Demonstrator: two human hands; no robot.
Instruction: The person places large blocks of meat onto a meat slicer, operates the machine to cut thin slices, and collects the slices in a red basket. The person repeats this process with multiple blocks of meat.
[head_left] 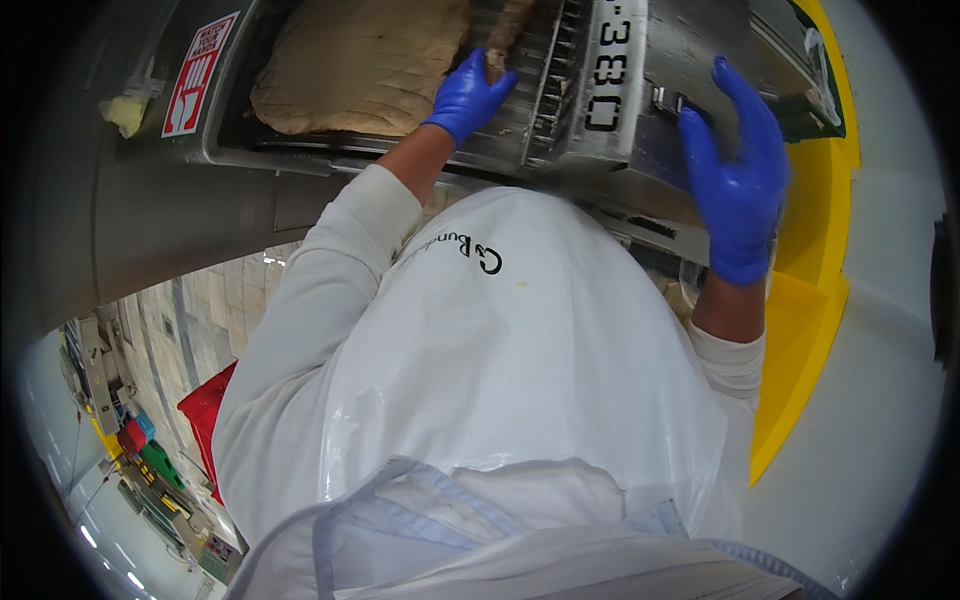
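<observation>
- Nearest, a white, glossy apron (520, 350) covers the wearer's front, its upper part facing a stainless-steel conveyor bed (495, 150).
- The blue-gloved right hand (742, 190) is spread wide, thumb well apart from the raised fingers, and appears to hold nothing; it is beside a grey stainless-steel box housing (695, 50), perhaps for balance. Contact cannot be told.
- The blue-gloved left hand (466, 100) reaches over the bed, thumb and forefinger parted about the near end of a narrow, brown, soft-looking strip (513, 25). Whether it pinches or merely touches cannot be told; the placing suggests steadying or guiding that end.
- The strip lies on the bed, between slab and toothed rail. Its long axis runs away from the wearer, the far end leaning right and leaving the upper edge.
- Left of it, a broad, flat, beige-brown slab (360, 65) lies face-up, probably laid flat for even support. Its far edge is out of view, so its long axis is uncertain.
- Right of the strip, a dark metal toothed rail (553, 80) runs roughly alongside it.
</observation>
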